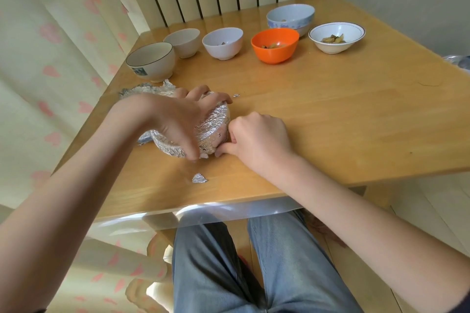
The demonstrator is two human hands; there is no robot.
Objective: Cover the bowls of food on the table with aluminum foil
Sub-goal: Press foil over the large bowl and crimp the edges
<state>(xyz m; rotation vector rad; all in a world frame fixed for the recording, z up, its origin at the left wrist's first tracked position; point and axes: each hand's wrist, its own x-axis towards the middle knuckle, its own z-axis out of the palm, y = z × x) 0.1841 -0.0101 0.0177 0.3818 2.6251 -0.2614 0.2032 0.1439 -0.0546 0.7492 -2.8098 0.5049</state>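
Observation:
A bowl wrapped in crinkled aluminum foil (212, 123) stands on the wooden table (330, 114), near its left front. My left hand (178, 117) lies over the top of it, fingers and thumb curled round the foil-covered rim. My right hand (256, 134) is at the bowl's right side, fingers curled and pinching the foil edge low against the table. Uncovered bowls stand in a row at the back: a dark-rimmed white bowl (151, 62), a cream bowl (183, 42), a white bowl (223, 42), an orange bowl (274, 44) with food, blue-patterned bowls stacked (290, 18), and a wide white bowl (336, 36) with food.
More crumpled foil (145, 89) lies behind the wrapped bowl by the table's left edge. A small foil scrap (199, 178) sits near the front edge and a tiny one (236, 95) farther back. A clear plastic cover overhangs the front edge. My knees are under the table.

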